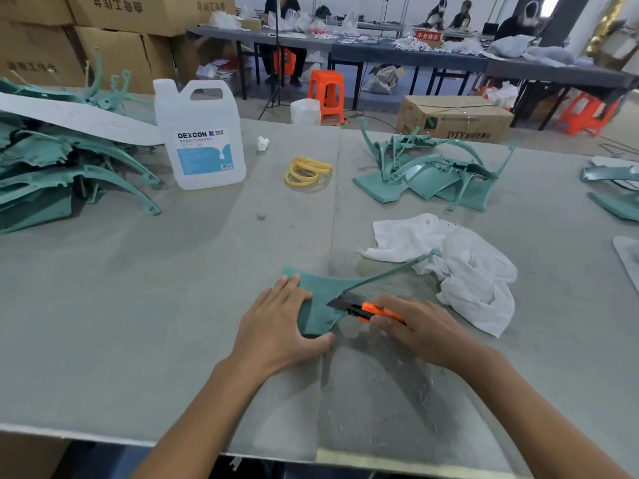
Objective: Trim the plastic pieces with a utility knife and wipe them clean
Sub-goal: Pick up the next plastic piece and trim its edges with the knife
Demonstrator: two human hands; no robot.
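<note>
A teal plastic piece (323, 299) lies flat on the grey table (138, 305) in front of me, its thin arm reaching up right onto a white cloth (463, 267). My left hand (276, 323) presses on the piece's wide end, fingers spread over it and thumb against its near edge. My right hand (418, 326) grips an orange utility knife (366, 307). The blade touches the piece's inner edge where the arm meets the wide part. Fine shavings lie on the table below the hands.
A heap of teal pieces (52, 167) fills the far left, another pile (432, 174) sits far right. A white DEXCON jug (200, 136), yellow rubber bands (306, 171) and a small paper wad (262, 143) stand behind. People sit at distant tables.
</note>
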